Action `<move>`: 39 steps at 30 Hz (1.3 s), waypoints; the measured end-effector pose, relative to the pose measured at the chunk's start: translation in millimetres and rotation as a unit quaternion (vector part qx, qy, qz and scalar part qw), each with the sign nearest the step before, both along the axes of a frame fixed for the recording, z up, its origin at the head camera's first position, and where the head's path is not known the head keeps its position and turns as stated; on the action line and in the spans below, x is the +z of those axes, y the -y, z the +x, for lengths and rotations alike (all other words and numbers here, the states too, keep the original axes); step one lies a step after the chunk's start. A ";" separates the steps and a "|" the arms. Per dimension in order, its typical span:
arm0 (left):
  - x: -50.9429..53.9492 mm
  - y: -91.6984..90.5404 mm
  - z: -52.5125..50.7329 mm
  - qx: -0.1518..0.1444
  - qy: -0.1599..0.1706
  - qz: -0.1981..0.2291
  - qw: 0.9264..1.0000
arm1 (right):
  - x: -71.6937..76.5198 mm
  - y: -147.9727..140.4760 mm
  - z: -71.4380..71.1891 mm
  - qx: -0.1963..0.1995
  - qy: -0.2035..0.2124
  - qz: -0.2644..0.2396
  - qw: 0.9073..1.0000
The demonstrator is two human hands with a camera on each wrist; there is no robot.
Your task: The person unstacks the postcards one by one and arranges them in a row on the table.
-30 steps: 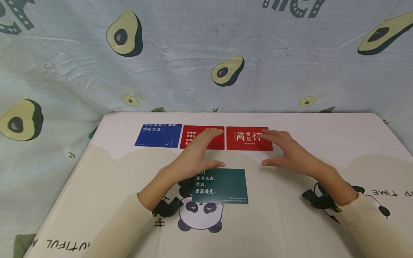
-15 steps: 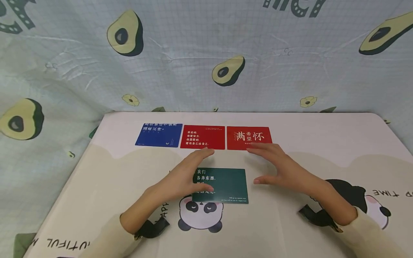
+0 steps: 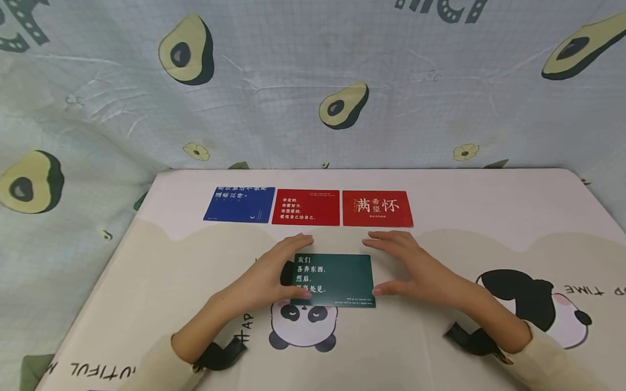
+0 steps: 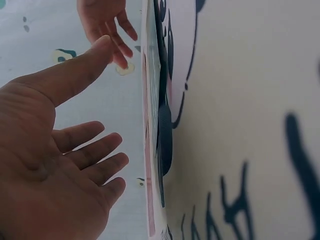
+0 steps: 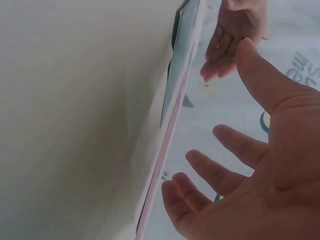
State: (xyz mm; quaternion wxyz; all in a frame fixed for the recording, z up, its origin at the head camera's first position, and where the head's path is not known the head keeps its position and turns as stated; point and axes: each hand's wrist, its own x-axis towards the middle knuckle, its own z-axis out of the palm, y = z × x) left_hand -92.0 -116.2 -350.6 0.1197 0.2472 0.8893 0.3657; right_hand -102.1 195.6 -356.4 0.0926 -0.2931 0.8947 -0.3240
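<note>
A dark green card printed with white characters lies flat on the table, over part of a panda drawing. My left hand is held above its left edge, the thumb overlapping the card in the head view. On the other side, my right hand hovers by the right edge. Both wrist views show the left hand and the right hand with spread, relaxed fingers, apart from the tabletop and holding nothing. The card appears there almost edge-on.
Along the far side lie a blue card, a red card and another red card in a row. A patterned table cover bears animal drawings. Behind the table hangs an avocado-print curtain.
Both hands have come back from over the red cards toward the near side, and now flank the green card. The right hand has also shifted left. The cards lie where they were.
</note>
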 end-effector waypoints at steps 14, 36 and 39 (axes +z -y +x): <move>-18.9 8.2 -7.6 0.002 0.001 -0.016 1.000 | -6.8 12.0 10.4 0.005 0.015 0.020 1.000; -29.8 10.5 -10.7 -0.022 -0.006 -0.024 0.999 | -19.2 17.9 14.4 -0.006 -0.046 0.041 0.998; -29.3 10.3 -10.5 -0.021 -0.006 -0.022 1.000 | -19.6 17.3 14.9 -0.005 -0.051 0.033 0.998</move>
